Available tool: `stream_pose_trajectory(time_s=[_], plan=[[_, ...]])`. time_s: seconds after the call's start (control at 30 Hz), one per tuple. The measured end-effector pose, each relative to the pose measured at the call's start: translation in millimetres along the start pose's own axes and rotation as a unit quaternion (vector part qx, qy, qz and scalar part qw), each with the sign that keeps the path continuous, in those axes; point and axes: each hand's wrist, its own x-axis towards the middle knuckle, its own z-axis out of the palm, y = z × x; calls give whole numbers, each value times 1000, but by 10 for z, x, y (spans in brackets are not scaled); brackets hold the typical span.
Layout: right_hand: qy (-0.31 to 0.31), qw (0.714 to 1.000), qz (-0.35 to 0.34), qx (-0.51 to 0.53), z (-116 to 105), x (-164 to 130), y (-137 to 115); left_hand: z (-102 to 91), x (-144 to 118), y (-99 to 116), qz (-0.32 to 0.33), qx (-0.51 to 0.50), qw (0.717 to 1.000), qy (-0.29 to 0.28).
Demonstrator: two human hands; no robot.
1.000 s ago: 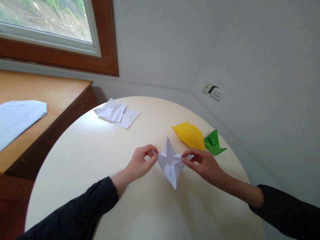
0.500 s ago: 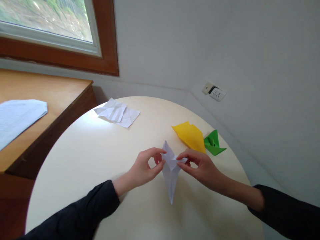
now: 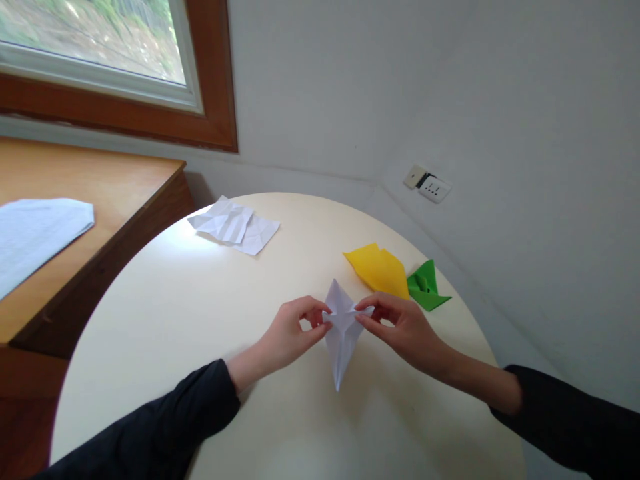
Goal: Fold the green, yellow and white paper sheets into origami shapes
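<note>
A white folded paper (image 3: pixel 342 340), shaped like a four-pointed star with long upper and lower points, is held up over the round table. My left hand (image 3: pixel 303 327) pinches its left point between thumb and fingers. On the opposite side, my right hand (image 3: pixel 395 327) has the right point in a thumb-and-finger pinch. Creases meet at the paper's middle, between both sets of fingertips. Just beyond my right hand lies a yellow folded paper (image 3: pixel 381 268), its near edge partly covered by that hand.
A green folded paper (image 3: pixel 427 287) rests beside the yellow one near the right rim. Creased white sheets (image 3: pixel 235 227) lie at the far left of the round table (image 3: pixel 175 320). A wooden desk (image 3: pixel 125 177) with pale folded cloth or paper (image 3: pixel 45 230) stands left. Walls border the back and right.
The white paper has opened flatter, its left and right points now drawn apart. Its lower tip has risen slightly and shifted left.
</note>
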Motion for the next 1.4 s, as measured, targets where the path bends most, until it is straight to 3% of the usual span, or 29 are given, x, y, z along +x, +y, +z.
stream_pose_trajectory(time_s=[0.47,0.87,1.03,1.13,1.3,1.4], plan=[[-16,998,-64,5,44,-7,71,12,-39,62,105,50,991,71],[35,984,-173,-21,82,15,16,10,-56,145,154,84,979,105],[5,986,-168,4,98,3,-24,15,-60,135,191,114,965,140],[-3,985,-172,12,108,2,-59,14,-67,125,177,112,969,133],[0,986,-165,5,109,8,-78,22,-75,107,86,70,982,155],[0,988,-156,1,105,4,-67,17,-76,131,78,62,984,146]])
